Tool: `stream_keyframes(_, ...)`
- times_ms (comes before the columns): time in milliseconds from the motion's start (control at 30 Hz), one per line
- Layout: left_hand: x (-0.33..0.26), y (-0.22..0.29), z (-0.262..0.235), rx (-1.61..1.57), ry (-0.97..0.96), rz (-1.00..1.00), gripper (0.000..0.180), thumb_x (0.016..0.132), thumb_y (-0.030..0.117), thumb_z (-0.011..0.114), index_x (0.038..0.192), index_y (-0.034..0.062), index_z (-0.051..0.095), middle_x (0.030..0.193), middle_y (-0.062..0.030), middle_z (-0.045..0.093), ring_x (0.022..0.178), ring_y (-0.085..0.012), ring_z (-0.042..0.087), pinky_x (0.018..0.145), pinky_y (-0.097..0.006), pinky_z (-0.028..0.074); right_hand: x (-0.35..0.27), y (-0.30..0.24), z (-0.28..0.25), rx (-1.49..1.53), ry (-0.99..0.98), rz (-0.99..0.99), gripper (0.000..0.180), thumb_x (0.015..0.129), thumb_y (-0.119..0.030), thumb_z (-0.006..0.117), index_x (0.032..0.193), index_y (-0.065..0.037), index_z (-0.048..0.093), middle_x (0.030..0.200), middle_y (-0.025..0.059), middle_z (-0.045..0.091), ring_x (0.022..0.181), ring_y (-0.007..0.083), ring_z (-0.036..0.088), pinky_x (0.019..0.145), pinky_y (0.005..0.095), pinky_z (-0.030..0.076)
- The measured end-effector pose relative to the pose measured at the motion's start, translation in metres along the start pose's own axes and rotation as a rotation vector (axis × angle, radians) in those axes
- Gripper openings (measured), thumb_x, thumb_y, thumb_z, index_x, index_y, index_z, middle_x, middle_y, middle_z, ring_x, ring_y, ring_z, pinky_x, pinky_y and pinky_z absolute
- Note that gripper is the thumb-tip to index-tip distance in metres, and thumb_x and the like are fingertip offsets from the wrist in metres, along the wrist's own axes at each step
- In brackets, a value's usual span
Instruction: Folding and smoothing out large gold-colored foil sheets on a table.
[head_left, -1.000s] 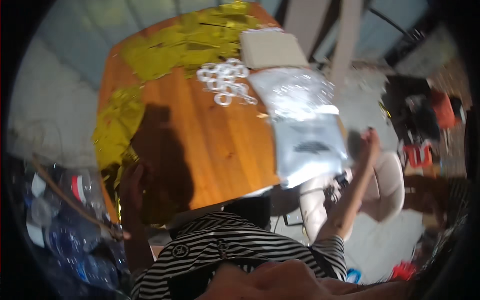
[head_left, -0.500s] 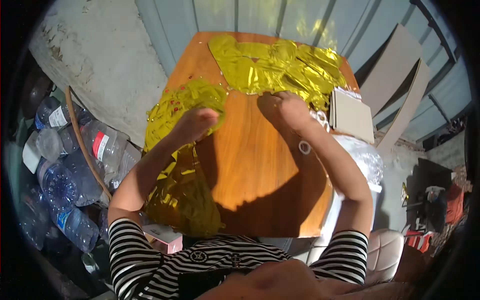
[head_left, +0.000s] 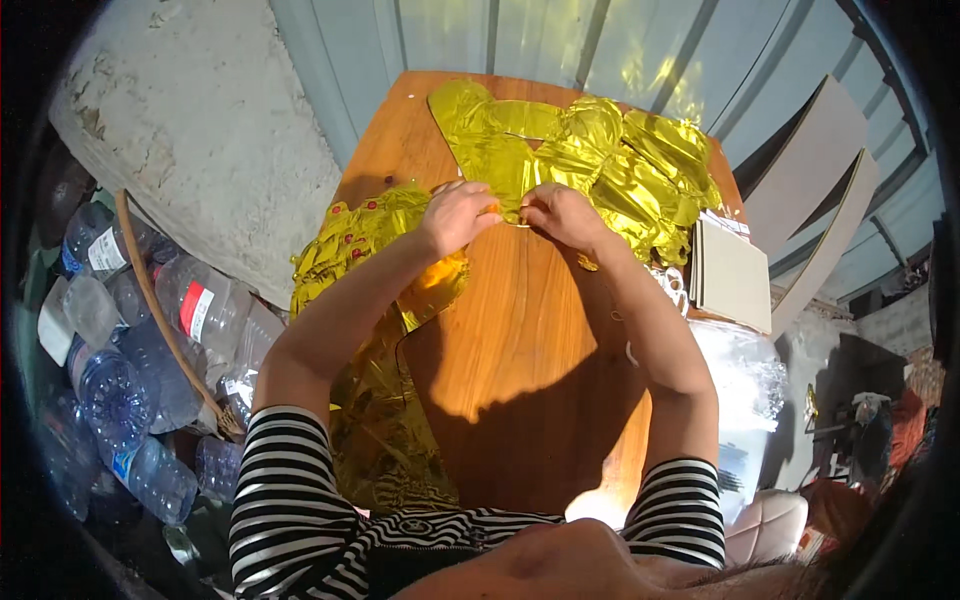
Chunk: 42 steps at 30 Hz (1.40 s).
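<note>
My left hand [head_left: 462,215] is closed in a pinch, with a bit of orange-gold foil showing at its fingertips. Just right of it, my right hand [head_left: 562,213] pinches the near edge of a crinkled, shiny gold foil piece [head_left: 500,165] that spreads over the far side of the table. The fingertips of both hands are a small gap apart. Beneath and beside my left forearm lies a second heap of gold foil [head_left: 335,240] dotted with small red spots. More gold foil [head_left: 390,430] trails from it down the table's left side toward me.
The wooden table [head_left: 510,340] stands against a corrugated metal wall [head_left: 560,40]. On its right are a stack of beige boards [head_left: 735,275], white cord loops [head_left: 672,288] and clear plastic wrap [head_left: 735,370]. Several large empty plastic bottles [head_left: 115,390] crowd the left, beside a curved stick [head_left: 160,290].
My left hand has moved right and away from me, from over the left foil heap to beside my right hand. The right hand has shifted slightly nearer, at the far foil's edge.
</note>
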<state>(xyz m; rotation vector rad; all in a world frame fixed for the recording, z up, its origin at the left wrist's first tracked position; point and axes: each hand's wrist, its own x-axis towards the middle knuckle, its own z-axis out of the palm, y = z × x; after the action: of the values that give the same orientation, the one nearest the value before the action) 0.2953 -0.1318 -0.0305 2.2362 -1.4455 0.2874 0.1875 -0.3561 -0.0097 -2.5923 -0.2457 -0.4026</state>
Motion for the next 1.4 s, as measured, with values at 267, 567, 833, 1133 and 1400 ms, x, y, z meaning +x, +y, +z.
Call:
stream_keyframes(267,0.011,-0.021,0.01,-0.139,0.131,0.048,0.018,0.091,0.026,0.071,0.095,0.0093,0.076,0.107,-0.0094,0.072,0.1,-0.0311,0.066,0.087,-0.043,0.052,0.003,-0.01,0.017,-0.328,0.054,0.017,0.016,0.088,-0.022,0.07,0.096,-0.008,0.073,0.087,0.0136,0.069,0.084,0.0335,0.068,0.076,0.0445,0.056)
stream_keyframes(567,0.024,-0.015,0.0,-0.352,0.02,-0.199,0.021,0.089,0.023,0.072,0.096,0.0041,0.074,0.093,-0.0118,0.071,0.093,-0.03,0.067,0.082,-0.04,0.053,0.034,0.02,0.01,0.734,-0.026,0.512,0.021,0.077,-0.005,0.087,0.08,-0.003,0.067,0.079,0.0016,0.068,0.074,0.0093,0.058,0.067,0.0271,0.05)
stream_keyframes(833,0.025,0.025,-0.009,0.348,0.102,0.223,0.023,0.085,0.014,0.07,0.106,0.0043,0.07,0.119,-0.0067,0.066,0.117,-0.0257,0.058,0.097,-0.039,0.048,0.044,0.04,0.004,0.588,0.015,0.646,0.021,0.088,-0.023,0.082,0.086,-0.007,0.069,0.079,-0.0029,0.064,0.07,0.0093,0.054,0.065,0.0258,0.046)
stream_keyframes(1133,0.024,0.007,0.0,0.085,-0.094,-0.026,0.028,0.094,0.021,0.061,0.116,0.0046,0.068,0.124,-0.0123,0.065,0.117,-0.031,0.06,0.102,-0.044,0.048,0.072,0.016,0.0,0.734,0.063,0.795,0.014,0.087,-0.016,0.081,0.093,-0.006,0.074,0.084,0.0014,0.071,0.074,0.0121,0.061,0.067,0.0287,0.05)
stream_keyframes(1400,0.049,0.03,0.03,-0.021,-0.108,-0.001,0.041,0.099,0.03,0.056,0.131,0.0048,0.06,0.152,-0.0186,0.047,0.144,-0.0389,0.038,0.12,-0.048,0.03,0.151,0.143,-0.214,-0.671,0.569,0.425,0.026,0.094,-0.02,0.072,0.114,-0.004,0.071,0.095,0.0091,0.076,0.085,0.0187,0.074,0.07,0.0334,0.057)
